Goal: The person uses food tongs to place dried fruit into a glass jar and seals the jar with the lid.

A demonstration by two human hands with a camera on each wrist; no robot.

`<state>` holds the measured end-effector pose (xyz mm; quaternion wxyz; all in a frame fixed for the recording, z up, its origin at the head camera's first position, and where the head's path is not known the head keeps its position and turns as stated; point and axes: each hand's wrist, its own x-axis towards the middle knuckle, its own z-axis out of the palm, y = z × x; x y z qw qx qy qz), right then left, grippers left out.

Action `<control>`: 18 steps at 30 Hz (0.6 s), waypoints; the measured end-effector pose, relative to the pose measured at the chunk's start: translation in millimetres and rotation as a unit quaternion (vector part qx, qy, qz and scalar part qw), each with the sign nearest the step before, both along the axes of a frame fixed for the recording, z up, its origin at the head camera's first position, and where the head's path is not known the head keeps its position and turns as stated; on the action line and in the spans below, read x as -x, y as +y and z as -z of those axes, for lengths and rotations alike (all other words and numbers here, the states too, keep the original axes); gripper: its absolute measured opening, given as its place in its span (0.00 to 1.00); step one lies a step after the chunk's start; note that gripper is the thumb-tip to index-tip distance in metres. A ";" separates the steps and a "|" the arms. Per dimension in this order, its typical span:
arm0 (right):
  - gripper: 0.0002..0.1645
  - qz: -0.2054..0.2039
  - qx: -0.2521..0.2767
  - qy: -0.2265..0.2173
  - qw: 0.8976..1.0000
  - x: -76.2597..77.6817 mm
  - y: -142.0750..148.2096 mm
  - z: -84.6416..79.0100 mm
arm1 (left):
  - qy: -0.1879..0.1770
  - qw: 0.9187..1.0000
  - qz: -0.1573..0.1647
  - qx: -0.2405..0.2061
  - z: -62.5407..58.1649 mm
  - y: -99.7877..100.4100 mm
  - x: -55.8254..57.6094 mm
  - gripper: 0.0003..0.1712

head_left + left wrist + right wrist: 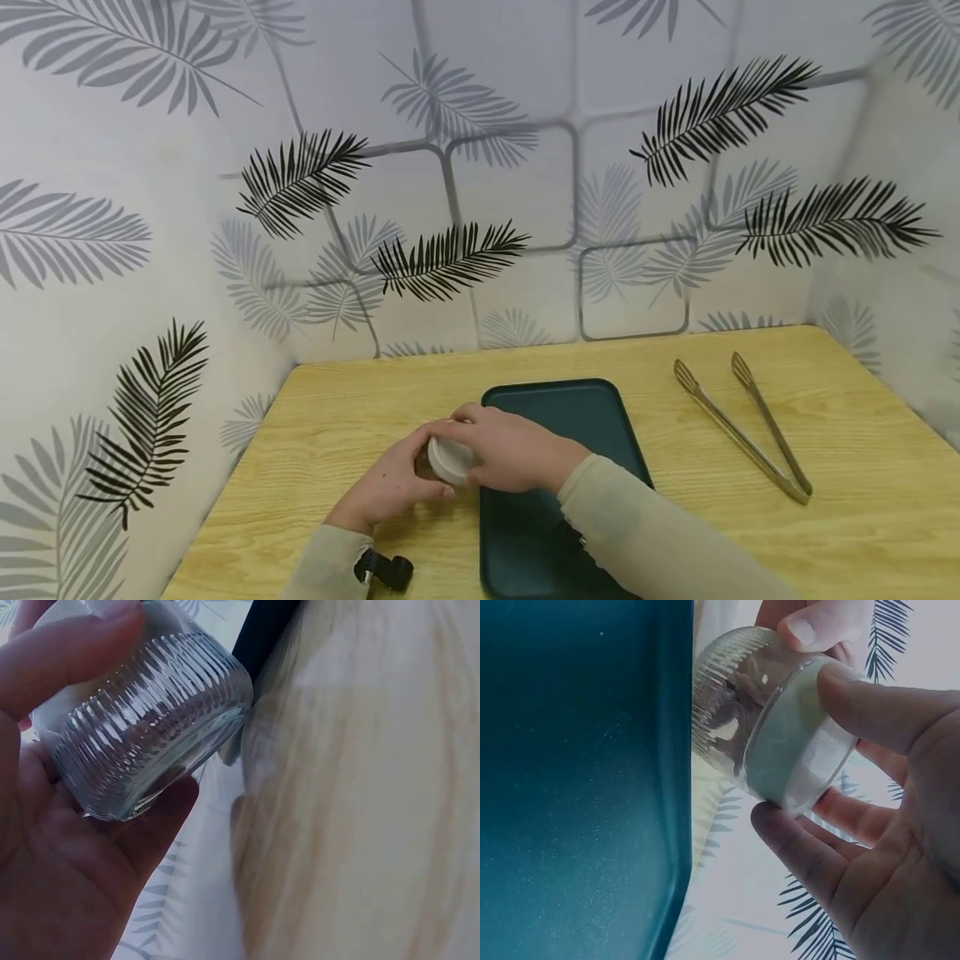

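Observation:
A small ribbed clear glass jar (154,712) with a pale lid (452,460) is held between both hands, tilted, beside the left edge of a dark green tray (525,550). My left hand (390,490) grips the jar's glass body, its thumb across the side in the left wrist view. On the lid (791,742), my right hand (517,450) has its thumb and fingers curled round the rim. The lid sits on the jar's mouth in the right wrist view. What the jar contains is hard to make out.
Metal tongs (738,433) lie spread on the wooden table (360,408), right of the tray. Behind and beside the table stands a leaf-patterned wall covering (517,292). A black wrist camera (386,571) is strapped at the left sleeve.

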<state>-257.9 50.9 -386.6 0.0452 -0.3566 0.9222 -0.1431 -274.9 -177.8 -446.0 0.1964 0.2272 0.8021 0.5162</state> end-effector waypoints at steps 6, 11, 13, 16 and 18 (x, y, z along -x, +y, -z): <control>0.44 0.005 0.004 -0.018 1.000 1.4 5.4 2.4 | 0.009 1.000 -0.014 0.022 1.8 -2.1 5.1 0.51; 0.45 0.041 0.043 -0.055 0.997 -0.4 26.9 0.3 | 0.002 1.000 0.005 0.011 7.8 -6.4 8.4 0.49; 0.45 0.055 0.054 -0.051 0.996 -1.7 41.6 -3.5 | 0.003 1.000 0.008 0.018 8.7 -7.5 9.4 0.51; 0.45 0.081 0.065 -0.020 0.994 -3.0 69.2 -7.2 | 0.018 0.998 0.005 0.058 5.2 -9.7 9.5 0.60; 0.46 0.102 0.069 0.010 0.992 -4.1 90.5 -6.9 | 0.033 0.996 -0.004 0.080 -0.2 -12.0 8.7 0.66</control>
